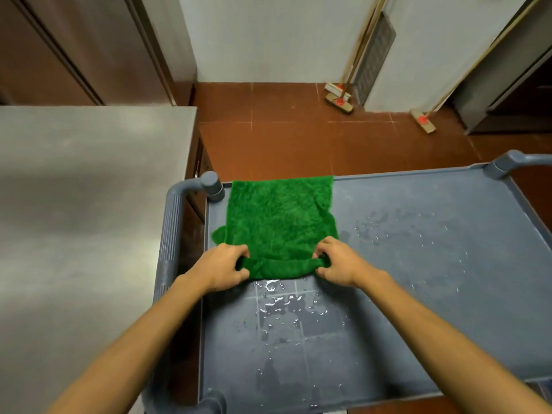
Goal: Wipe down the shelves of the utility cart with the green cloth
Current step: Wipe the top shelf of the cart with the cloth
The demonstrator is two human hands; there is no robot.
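A green cloth [277,219] lies spread flat on the far left part of the grey utility cart's top shelf [418,279]. Its near edge is rolled or folded over. My left hand [224,265] pinches the left end of that rolled edge, and my right hand [334,261] pinches the right end. Water droplets lie on the shelf just in front of the cloth and to its right. The cart's lower shelves are hidden under the top one.
A steel worktop [89,219] stands close against the cart's left side. The cart's handle [171,234] runs along that left end. Red floor tiles [283,135] lie beyond the cart, with brooms [340,98] leaning on the back wall.
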